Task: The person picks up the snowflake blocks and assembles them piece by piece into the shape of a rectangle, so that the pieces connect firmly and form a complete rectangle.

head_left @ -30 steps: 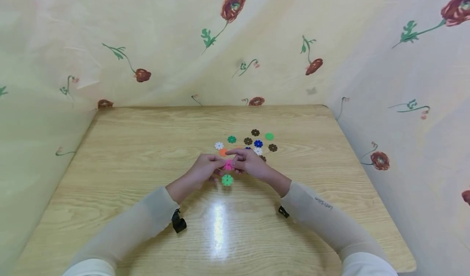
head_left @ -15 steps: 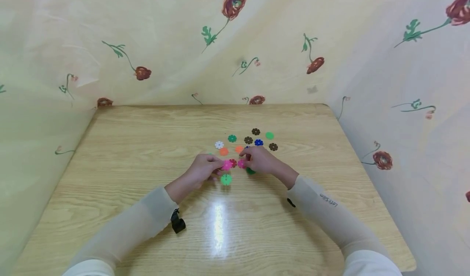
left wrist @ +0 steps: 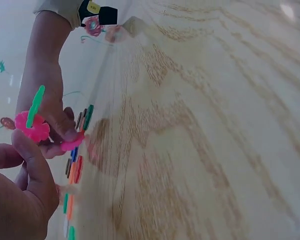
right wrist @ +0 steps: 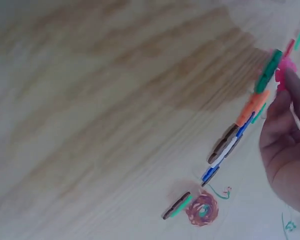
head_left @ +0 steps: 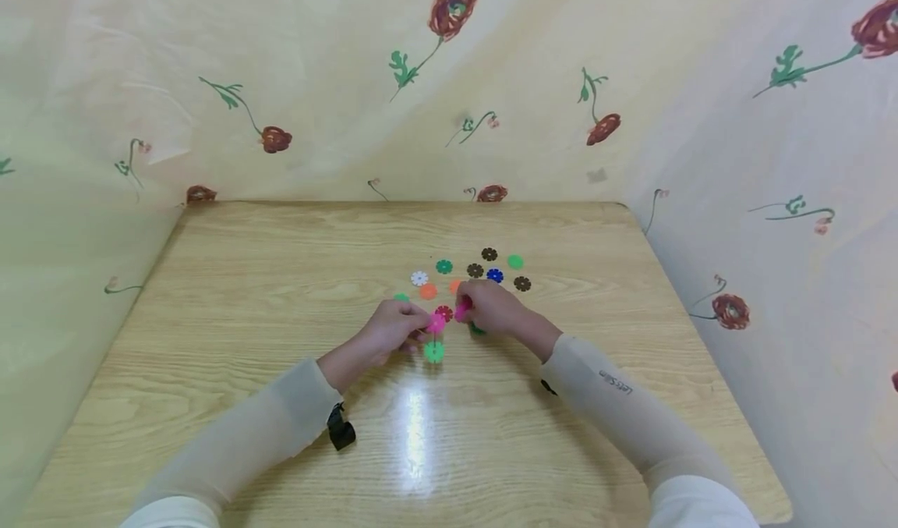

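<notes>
My left hand pinches a pink notched disc between thumb and fingers. A light green notched disc is slotted into it at an angle, as the left wrist view shows with the green disc edge-on. My right hand pinches a second pink disc at its fingertips, just above the table; the same pink disc shows in the right wrist view. Between the hands lies a red disc. A dark green disc is partly hidden under the right hand.
Beyond the hands, several loose discs lie on the wooden table: white, orange, green, blue and brown. A flowered cloth hangs behind the table and at its sides.
My right hand has moved right, away from the joined pink and green discs, and now has another pink disc at its fingertips. My left hand has kept its grip, nearly in place.
</notes>
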Tool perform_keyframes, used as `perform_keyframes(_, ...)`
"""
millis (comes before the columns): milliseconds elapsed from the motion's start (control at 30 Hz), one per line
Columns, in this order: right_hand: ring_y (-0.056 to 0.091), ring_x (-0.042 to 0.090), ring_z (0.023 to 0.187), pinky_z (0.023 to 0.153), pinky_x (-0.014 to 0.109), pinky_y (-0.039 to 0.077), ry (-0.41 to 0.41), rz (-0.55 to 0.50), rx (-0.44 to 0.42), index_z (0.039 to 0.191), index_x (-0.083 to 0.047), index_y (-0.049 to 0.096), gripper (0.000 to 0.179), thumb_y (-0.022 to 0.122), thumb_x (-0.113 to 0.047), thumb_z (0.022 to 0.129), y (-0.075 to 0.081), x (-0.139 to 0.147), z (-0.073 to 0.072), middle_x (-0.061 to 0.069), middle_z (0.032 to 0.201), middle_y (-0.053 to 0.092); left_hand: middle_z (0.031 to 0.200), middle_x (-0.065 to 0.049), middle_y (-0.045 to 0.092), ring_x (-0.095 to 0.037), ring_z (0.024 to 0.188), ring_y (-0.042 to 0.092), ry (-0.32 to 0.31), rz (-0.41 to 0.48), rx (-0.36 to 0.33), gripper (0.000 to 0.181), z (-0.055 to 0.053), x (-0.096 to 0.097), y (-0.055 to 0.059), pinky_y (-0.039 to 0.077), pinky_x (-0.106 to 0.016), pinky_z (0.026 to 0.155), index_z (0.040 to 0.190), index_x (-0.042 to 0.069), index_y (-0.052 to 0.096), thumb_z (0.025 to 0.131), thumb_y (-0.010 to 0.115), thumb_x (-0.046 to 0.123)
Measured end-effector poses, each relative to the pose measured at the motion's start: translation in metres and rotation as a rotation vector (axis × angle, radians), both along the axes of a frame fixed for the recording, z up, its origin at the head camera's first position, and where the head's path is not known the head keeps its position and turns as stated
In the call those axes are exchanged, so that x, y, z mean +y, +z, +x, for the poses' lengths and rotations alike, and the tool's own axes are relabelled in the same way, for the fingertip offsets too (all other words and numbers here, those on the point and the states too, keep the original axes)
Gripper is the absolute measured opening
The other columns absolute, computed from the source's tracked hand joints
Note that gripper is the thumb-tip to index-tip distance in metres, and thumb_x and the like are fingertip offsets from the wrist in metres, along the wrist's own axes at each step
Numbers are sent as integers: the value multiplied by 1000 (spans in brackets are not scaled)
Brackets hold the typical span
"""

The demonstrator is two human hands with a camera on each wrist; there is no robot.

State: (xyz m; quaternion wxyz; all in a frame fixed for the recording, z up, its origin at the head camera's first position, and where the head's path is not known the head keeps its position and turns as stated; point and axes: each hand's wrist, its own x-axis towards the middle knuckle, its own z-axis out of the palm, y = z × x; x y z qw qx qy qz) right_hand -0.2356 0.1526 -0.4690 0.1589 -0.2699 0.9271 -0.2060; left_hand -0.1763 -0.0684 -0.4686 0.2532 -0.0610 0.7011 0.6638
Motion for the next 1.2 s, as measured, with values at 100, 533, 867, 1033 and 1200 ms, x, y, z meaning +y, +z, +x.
perform_keyframes(100,60,15,80,71,28,55,-39,-146,-71,93,-12,69,12,73,0,90,4,1,0,-2,86,65,84,-11,70,-15,70,63,-4,-14,-8,14,1,1,1,52,-23,53,103,0,73,97,64,9)
perform_keyframes(533,62,29,83,73,37,56,-31,-452,-224,92,-5,70,14,63,7,95,18,-2,5,15,91,68,86,-9,68,-13,66,57,14,-51,-28,16,0,6,7,48,-22,51,104,1,73,98,62,11)
perform_keyframes(867,67,31,89,83,46,58,13,-514,-256,94,-1,69,11,63,9,93,16,-7,7,10,92,69,83,-7,66,-13,63,51,-36,-40,-4,18,1,4,9,41,-21,49,103,-1,72,100,59,11)
perform_keyframes(1033,68,29,88,83,42,59,37,-525,-272,96,2,70,11,63,10,93,16,-10,9,11,93,70,83,-7,67,-14,65,51,-46,-48,6,18,2,4,10,41,-22,49,102,0,73,99,59,11)
perform_keyframes(1200,68,22,86,81,36,59,71,-539,-252,94,2,71,13,62,12,93,17,-12,10,7,91,71,82,-7,64,-14,65,50,-50,-60,28,17,4,5,11,40,-22,50,100,-1,73,99,59,9)
